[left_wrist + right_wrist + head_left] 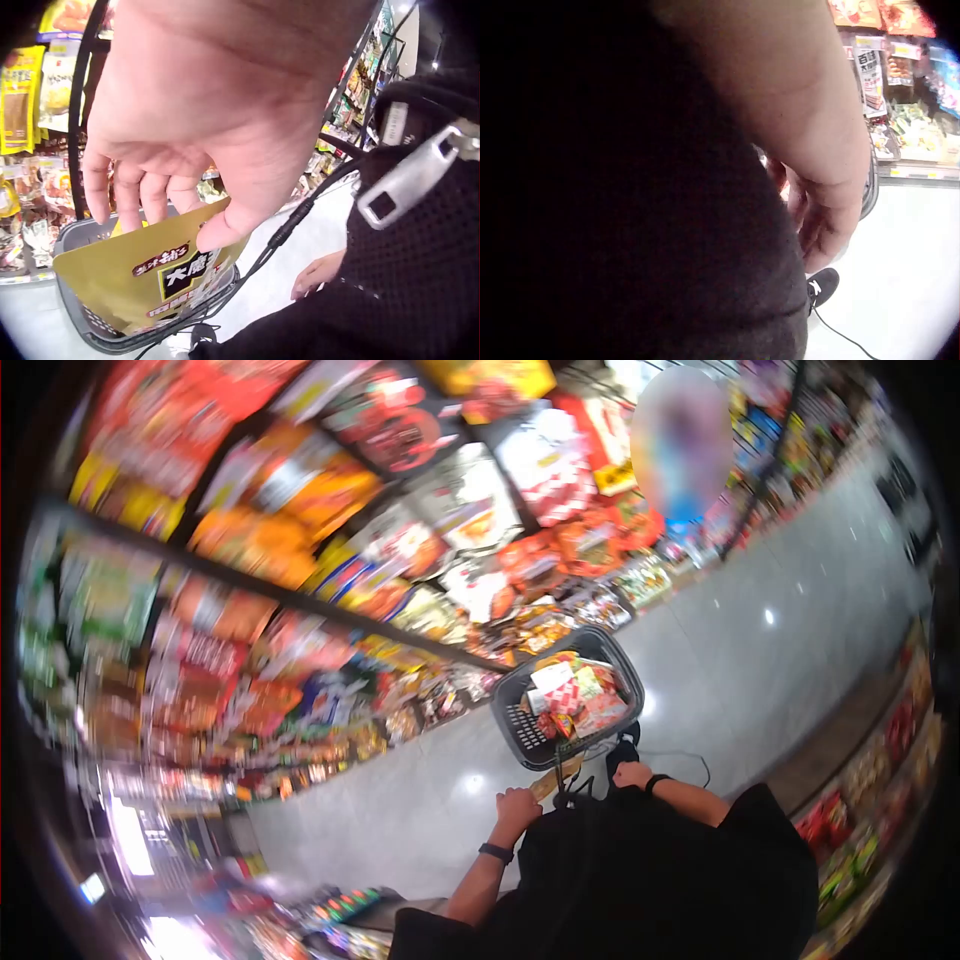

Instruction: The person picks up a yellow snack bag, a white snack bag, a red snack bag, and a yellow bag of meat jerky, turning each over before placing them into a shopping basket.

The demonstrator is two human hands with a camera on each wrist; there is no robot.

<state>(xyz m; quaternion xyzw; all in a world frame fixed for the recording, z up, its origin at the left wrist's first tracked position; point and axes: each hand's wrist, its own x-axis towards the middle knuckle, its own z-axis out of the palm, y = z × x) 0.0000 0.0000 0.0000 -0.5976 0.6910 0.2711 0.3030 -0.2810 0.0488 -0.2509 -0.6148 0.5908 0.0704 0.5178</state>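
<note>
My left hand (202, 127) pinches a gold snack pouch (112, 274) by its top edge, thumb across the printed front and fingers behind. The pouch carries white and black lettering and overlaps the basket in the left wrist view. In the head view the left hand (517, 812) is just below the grey shopping basket (515, 735), which holds several colourful snack packs (562, 698). At my side hangs the right hand (821, 210), its fingers loosely curled with nothing seen in them; the dark clothing hides part of it.
Shelves of hanging snack bags (290, 480) line the far side, with more packets (440, 705) on the low shelf. Another shelf (870, 800) stands at right. A dark cable (281, 236) hangs before me. A shoe (823, 287) stands on the shiny floor (800, 590).
</note>
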